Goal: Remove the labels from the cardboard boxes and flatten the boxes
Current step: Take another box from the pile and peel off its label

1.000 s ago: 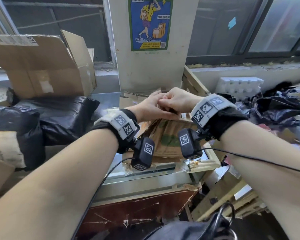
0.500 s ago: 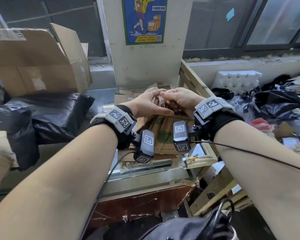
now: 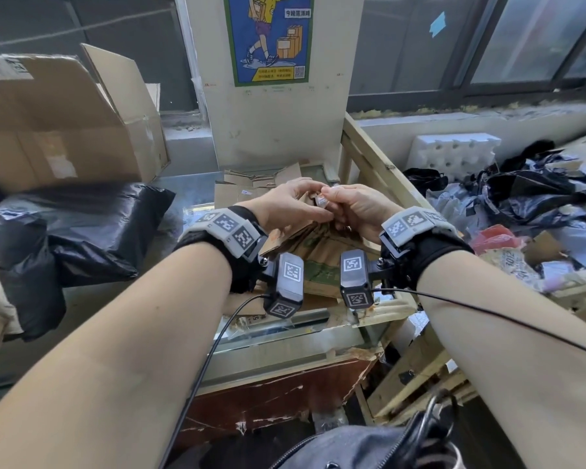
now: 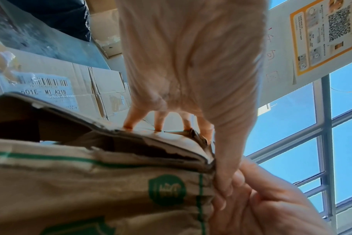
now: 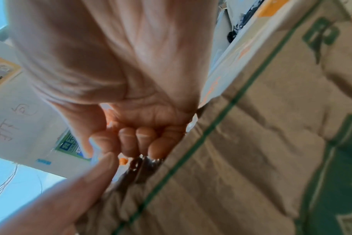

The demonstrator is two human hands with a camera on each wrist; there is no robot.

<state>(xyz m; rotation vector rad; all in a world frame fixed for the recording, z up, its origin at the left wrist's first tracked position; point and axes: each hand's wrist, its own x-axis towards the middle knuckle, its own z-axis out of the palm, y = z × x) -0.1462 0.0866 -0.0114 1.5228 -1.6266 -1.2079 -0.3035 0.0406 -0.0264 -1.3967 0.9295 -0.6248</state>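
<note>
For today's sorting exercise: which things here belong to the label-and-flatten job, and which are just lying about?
In the job:
green-printed cardboard box, gripped by left hand
crumpled tape strip, pinched by right hand
barcode-labelled box

Lying about:
black plastic bags
white foam block
poster

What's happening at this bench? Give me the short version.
A person is working on a crumpled brown cardboard box with green print on the cluttered bench. The left hand grips its torn top edge, fingers over the rim. The right hand pinches a small crumpled scrap of tape or label at that edge. The box isn't flattened yet.
</note>
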